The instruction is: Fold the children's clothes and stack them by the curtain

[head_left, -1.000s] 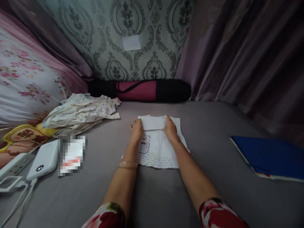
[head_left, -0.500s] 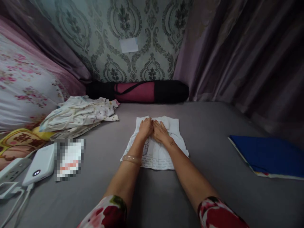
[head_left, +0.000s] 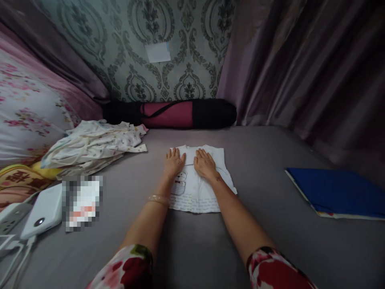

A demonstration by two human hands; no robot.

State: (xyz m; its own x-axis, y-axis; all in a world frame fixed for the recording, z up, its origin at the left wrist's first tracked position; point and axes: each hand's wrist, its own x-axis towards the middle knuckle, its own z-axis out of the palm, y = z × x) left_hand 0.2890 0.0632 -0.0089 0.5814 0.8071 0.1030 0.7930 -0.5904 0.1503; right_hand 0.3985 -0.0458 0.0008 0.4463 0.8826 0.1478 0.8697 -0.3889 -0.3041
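Observation:
A small white garment point(head_left: 197, 188) lies spread on the grey sheet in front of me. It looks like a baby top, with a bear drawing at its left and rows of printed text along the near edge. My left hand point(head_left: 175, 162) rests flat on its upper left part, fingers stretched out. On the upper right part lies my right hand point(head_left: 204, 162), palm down with fingers extended. Both hands are open and touch the cloth without gripping it. My left forearm covers the garment's left edge.
To the left lie a pile of pale baby clothes point(head_left: 99, 140), a white power bank point(head_left: 43, 206) with cables, and a power strip point(head_left: 12, 216). A black and maroon rolled bag point(head_left: 168, 114) lies along the wall. A folded blue cloth point(head_left: 337, 190) is at the right.
My hands were together at the garment's upper middle and have moved apart. The left hand has slid left and its fingers have straightened. The cloth between them now lies flatter.

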